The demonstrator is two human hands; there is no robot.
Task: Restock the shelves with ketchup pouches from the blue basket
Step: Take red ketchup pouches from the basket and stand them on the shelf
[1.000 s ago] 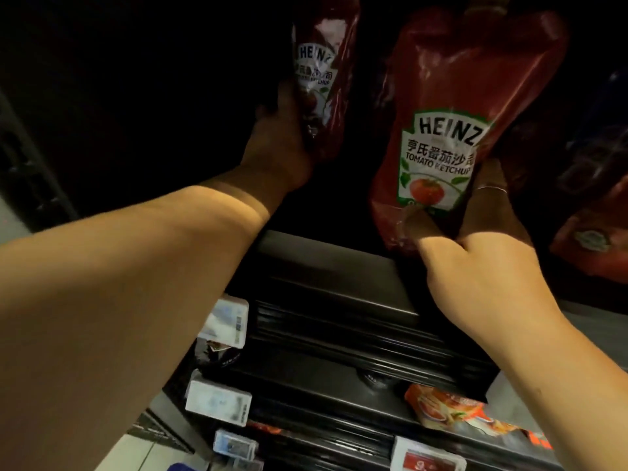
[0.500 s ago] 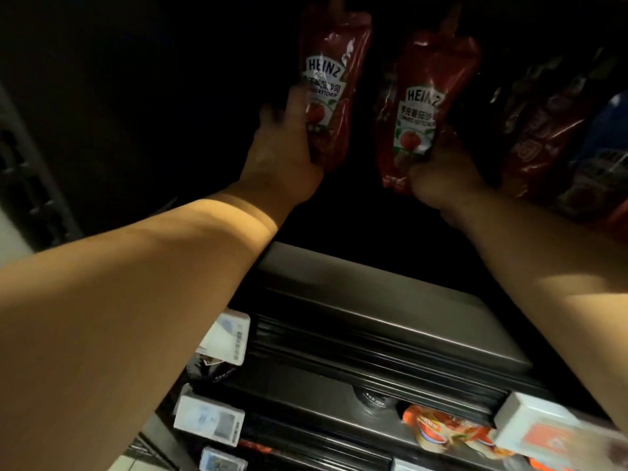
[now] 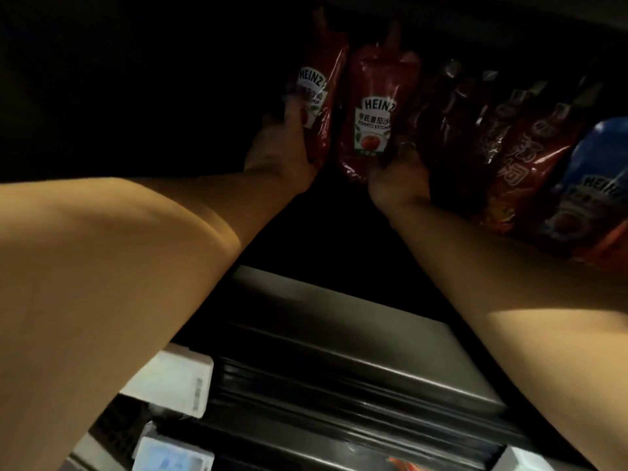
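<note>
Two red Heinz ketchup pouches stand upright deep in a dark shelf. My left hand (image 3: 283, 154) grips the lower part of the left ketchup pouch (image 3: 317, 96), thumb across its label. The right ketchup pouch (image 3: 375, 117) stands close beside it, and my right hand (image 3: 399, 175) holds its lower right corner. A ring shows on one right finger. Both arms reach far in over the shelf's front edge (image 3: 356, 338). The blue basket is not in view.
To the right stand several darker red sauce pouches (image 3: 516, 154) and a blue-topped Heinz pouch (image 3: 591, 185). White price tags (image 3: 176, 382) hang on the black shelf rails below. The shelf space left of the left pouch is dark.
Both hands have pushed further back into the shelf. The right pouch has moved left, close against the left pouch, and stands more upright. More pouches have come into view at the right.
</note>
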